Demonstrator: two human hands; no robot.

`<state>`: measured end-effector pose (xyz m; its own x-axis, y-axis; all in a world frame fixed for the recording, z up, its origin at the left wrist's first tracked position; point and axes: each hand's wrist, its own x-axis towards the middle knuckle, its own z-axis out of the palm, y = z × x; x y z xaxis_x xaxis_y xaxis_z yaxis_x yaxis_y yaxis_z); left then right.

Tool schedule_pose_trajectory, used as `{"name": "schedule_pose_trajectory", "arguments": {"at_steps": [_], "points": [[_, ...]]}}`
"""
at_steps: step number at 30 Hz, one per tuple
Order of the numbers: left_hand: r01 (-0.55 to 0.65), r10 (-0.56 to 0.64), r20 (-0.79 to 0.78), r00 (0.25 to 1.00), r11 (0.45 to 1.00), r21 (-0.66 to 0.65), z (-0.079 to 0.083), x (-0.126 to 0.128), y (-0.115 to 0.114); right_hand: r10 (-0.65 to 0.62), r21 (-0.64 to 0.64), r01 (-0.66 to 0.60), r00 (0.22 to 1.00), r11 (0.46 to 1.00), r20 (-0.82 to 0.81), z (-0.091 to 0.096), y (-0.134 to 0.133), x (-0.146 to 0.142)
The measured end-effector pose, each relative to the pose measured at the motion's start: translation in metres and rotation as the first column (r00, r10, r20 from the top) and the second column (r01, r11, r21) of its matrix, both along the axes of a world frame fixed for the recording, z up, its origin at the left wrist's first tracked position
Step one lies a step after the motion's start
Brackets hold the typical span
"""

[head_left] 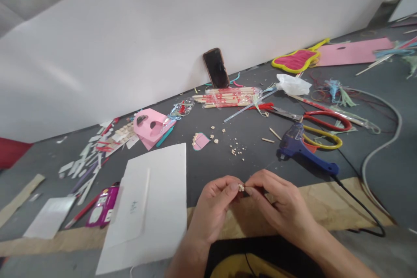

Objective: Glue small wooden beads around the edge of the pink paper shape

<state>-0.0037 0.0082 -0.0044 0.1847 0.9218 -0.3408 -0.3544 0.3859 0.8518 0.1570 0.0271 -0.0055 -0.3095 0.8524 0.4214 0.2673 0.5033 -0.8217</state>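
Observation:
My left hand [219,200] and my right hand [273,195] meet low in the middle of the view, near the table's front edge. Between their fingertips is a tiny cream flower-like cluster of beads [241,187]. The left thumb and finger pinch it from one side. On the other side the right thumb and finger are pressed together against it, partly hiding it. Just beyond lie small loose cream pieces [237,150] and several little flower shapes [216,141]. A pink heart-like paper piece [201,141] has similar flowers along its left edge.
To the right lie a blue glue gun [302,152] with its cord, and scissors with red handles [325,120]. White sheets [163,208] cover the left front. A phone [216,67] leans on the wall behind bagged sticks [231,97]. Pink cut-outs [148,126] stand left.

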Motion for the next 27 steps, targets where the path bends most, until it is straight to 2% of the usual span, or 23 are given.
{"name": "schedule_pose_trajectory", "arguments": {"at_steps": [6, 14, 18, 22, 24, 27], "points": [[-0.008, 0.009, -0.012, 1.000, 0.999, 0.041, 0.000, -0.003, -0.002, -0.003, -0.028, 0.004, 0.999, 1.000, 0.040, -0.004, -0.002, -0.003], [-0.033, 0.033, -0.040, 0.999, 0.999, -0.011, 0.001, -0.005, -0.001, -0.008, -0.031, 0.010, 0.998, 0.999, 0.069, -0.002, -0.004, 0.000], [-0.079, 0.077, -0.061, 0.995, 0.996, -0.036, 0.000, -0.010, -0.001, -0.109, -0.074, 0.118, 0.987, 0.990, 0.117, -0.001, -0.005, 0.008], [-0.142, 0.137, -0.148, 0.979, 0.990, -0.025, 0.001, -0.026, -0.001, -0.245, -0.087, 0.257, 0.961, 0.963, 0.126, -0.003, -0.002, 0.025], [-0.162, 0.155, -0.203, 0.967, 0.987, -0.017, 0.005, -0.039, 0.001, -0.348, -0.074, 0.358, 0.930, 0.931, 0.120, -0.003, -0.002, 0.037], [-0.173, 0.161, -0.306, 0.938, 0.985, -0.011, 0.014, -0.064, 0.006, -0.512, -0.046, 0.519, 0.851, 0.853, 0.112, -0.003, -0.005, 0.063]]}}
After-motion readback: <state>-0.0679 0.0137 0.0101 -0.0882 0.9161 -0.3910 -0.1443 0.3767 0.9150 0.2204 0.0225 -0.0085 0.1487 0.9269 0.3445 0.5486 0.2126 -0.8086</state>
